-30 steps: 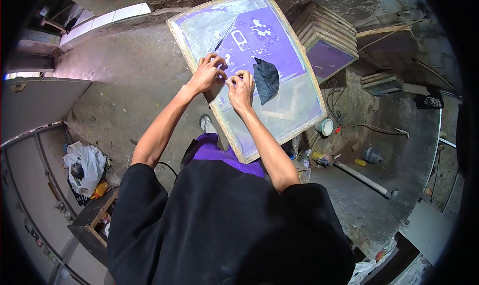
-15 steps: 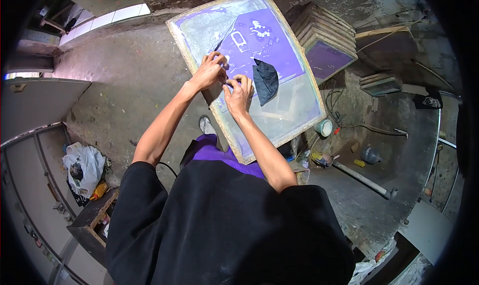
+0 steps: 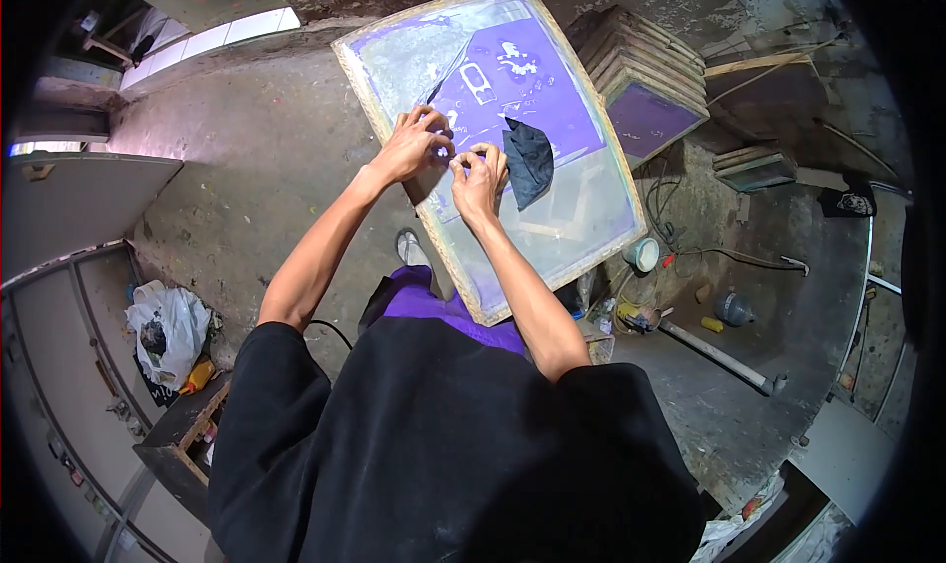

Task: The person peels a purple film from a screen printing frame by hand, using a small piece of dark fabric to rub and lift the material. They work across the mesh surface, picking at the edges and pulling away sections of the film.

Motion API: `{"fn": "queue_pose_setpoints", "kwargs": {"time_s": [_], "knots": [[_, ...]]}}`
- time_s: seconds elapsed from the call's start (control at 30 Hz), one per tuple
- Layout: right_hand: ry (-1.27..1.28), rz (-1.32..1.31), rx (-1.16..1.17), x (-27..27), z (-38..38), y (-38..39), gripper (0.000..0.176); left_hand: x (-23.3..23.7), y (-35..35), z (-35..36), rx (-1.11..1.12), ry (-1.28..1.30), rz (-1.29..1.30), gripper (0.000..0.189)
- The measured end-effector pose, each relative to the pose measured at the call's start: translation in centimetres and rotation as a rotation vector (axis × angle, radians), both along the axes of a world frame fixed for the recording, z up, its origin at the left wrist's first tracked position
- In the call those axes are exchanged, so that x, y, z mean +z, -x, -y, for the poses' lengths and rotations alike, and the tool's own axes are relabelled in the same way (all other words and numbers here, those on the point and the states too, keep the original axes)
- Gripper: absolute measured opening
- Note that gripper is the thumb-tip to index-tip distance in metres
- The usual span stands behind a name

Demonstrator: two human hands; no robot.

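Observation:
A large wood-framed printing screen [image 3: 493, 260] with a purple coated area lies in front of me, tilted across the view. Light shapes show in the purple coating. Both my hands are over its left part, close together. My left hand [image 3: 414, 149] has its fingers curled and pinched near the left edge of the purple area. Just right of it, my right hand [image 3: 478, 181] is closed, with thumb and forefinger pinched together. Whatever is between the fingers is too small to make out. A dark crumpled cloth [image 3: 529, 164] lies on the screen beside my right hand.
More wooden frames [image 3: 641, 95] stand stacked at the upper right. A white cup [image 3: 642, 255] is near the screen's lower right corner. Farther right are a pipe [image 3: 719, 356], a hose and a plastic bottle [image 3: 734, 309]. A white plastic bag [image 3: 168, 331] sits at the left.
My right hand has shifted slightly right and up, and its fingers have drawn into a tighter pinch. My left hand stays almost in place. The cloth and screen look the same.

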State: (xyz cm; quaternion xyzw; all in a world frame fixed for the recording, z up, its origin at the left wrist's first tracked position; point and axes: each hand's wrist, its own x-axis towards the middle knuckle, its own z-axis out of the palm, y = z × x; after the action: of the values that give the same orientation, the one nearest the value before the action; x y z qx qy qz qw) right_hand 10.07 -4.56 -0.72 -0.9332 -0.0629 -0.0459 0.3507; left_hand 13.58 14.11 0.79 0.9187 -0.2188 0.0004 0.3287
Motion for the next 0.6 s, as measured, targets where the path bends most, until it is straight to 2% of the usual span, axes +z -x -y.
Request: {"fn": "queue_pose_setpoints", "kwargs": {"time_s": [0.3,0.4,0.6], "knots": [[-0.005,-0.002,-0.029,0.3,-0.1,0.3,0.014,-0.8,-0.1,0.3,-0.004,-0.046,0.039,0.025],[0.017,0.157,0.041,0.5,-0.1,1.0,0.014,-0.8,-0.6,0.4,-0.028,-0.06,0.068,0.023],[0.046,0.199,0.042,-0.3,-0.5,0.9,0.014,-0.6,-1.3,0.5,-0.063,-0.072,0.061,0.023]]}}
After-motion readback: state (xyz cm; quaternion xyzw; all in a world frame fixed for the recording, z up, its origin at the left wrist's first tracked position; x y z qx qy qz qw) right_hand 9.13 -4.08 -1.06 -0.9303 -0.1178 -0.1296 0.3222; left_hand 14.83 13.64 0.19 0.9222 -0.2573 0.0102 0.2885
